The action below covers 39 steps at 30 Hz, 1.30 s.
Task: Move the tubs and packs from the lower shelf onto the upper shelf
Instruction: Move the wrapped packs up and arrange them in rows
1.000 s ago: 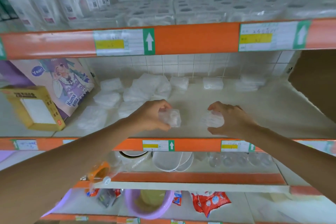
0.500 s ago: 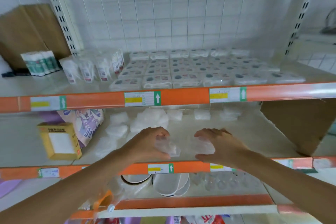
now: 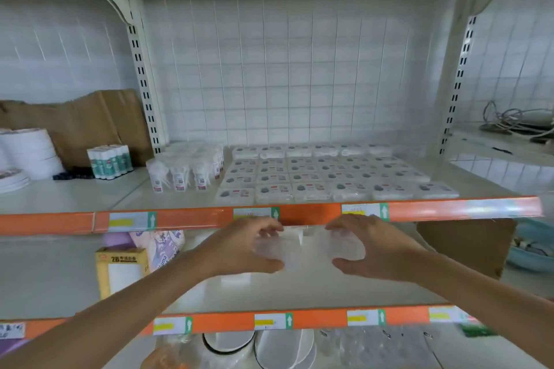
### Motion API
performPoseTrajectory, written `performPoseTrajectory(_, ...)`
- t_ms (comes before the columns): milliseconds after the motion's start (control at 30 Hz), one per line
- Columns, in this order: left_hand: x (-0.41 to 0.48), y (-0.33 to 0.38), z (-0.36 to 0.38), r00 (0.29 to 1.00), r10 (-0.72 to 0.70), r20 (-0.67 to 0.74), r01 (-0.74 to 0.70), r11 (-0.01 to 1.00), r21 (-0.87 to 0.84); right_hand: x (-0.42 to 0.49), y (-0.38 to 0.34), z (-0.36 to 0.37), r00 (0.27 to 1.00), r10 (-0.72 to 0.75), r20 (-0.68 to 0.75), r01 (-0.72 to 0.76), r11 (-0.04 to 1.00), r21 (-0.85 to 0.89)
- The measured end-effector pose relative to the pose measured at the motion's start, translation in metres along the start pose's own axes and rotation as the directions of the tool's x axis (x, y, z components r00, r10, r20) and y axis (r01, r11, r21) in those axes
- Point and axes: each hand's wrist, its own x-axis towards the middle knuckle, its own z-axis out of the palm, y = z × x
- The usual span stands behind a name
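Raised since a second ago, both hands hang above the lower shelf [image 3: 299,293] (neither pack touches it). The left hand [image 3: 239,249] curls round the left pack [image 3: 269,249] and the right hand [image 3: 380,249] round the right pack [image 3: 344,246]. The upper shelf [image 3: 195,219] lies just above and beyond them. Stocked rows [image 3: 329,180] crowd its front, with bare shelf farther left.

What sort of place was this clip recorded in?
Most likely a small shop or its stockroom: slotted metal shelving with orange edge strips carrying price labels, rows of identical wrapped packs on the upper shelf, and bundled glue sticks.
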Motion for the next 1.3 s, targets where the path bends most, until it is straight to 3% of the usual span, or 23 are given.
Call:
performPoseTrajectory(267,0.029,0.001,-0.058,0.986,-0.021,-0.164,0.022,1.0,0.004,0.042,0.01,-0.054,0.993,0.046,-0.11,-0.049,0.999,-0.024)
performPoseTrajectory(467,0.066,-0.013,-0.074,0.978,-0.05,-0.205,0.046,0.999,-0.024,0.093,0.045,-0.061,0.983,0.105,-0.149,-0.107,0.994,-0.01)
performPoseTrajectory(700,0.137,-0.028,-0.08,0.966,-0.097,-0.24,0.092,0.995,-0.034,0.149,0.094,-0.058,0.99,0.14,-0.029,-0.141,0.989,-0.033)
performPoseTrajectory(1067,0.234,-0.065,-0.069,0.966,-0.166,-0.199,0.154,0.985,-0.071,0.189,0.133,-0.058,0.989,0.052,0.14,-0.041,0.996,-0.082)
performPoseTrajectory(1233,0.247,-0.075,-0.059,0.967,-0.164,-0.195,0.152,0.985,-0.077,0.216,0.133,-0.059,1.0,-0.002,-0.022,0.005,0.992,0.129)
performPoseTrajectory(1300,0.25,-0.077,-0.059,0.962,-0.175,-0.21,0.159,0.983,-0.091,0.237,0.124,-0.057,0.999,0.029,-0.025,-0.021,0.968,0.25)
